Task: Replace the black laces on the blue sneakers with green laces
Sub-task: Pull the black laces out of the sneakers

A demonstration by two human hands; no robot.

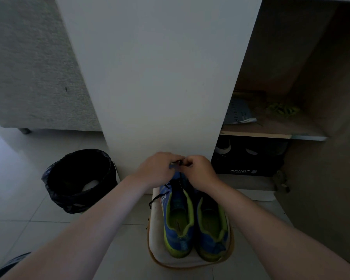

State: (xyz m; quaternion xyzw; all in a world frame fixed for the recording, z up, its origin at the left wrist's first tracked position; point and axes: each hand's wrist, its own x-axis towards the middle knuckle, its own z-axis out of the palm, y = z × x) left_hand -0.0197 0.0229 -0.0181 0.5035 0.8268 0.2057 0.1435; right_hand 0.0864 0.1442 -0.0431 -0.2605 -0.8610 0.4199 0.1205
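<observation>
Right between your two grips is the bit that matters. Your left grip (158,168) and right grip (200,170) are knuckle to knuckle, and both are pinched narrow on the black lace (177,163), fingers curled in tight. That looks to me like picking at a knot or working a strand loose, which is why the hands sit so close together.

Just below the grips, the blue sneakers (178,235) sit side by side on a white stool (156,229), heels toward you. That points the lacing away from you and raises it off the floor, so it's easy to reach. You're on the shoe on your left, and one loose end hangs off its side over the stool's edge.

Well up and to the right of the grips, the green laces (281,109) lie bunched on a shelf (271,130), untouched. The black lace isn't out yet, so I'd call this early days.

Off to the left of the grips is a bin (79,178), handy if the old laces get tossed.
</observation>
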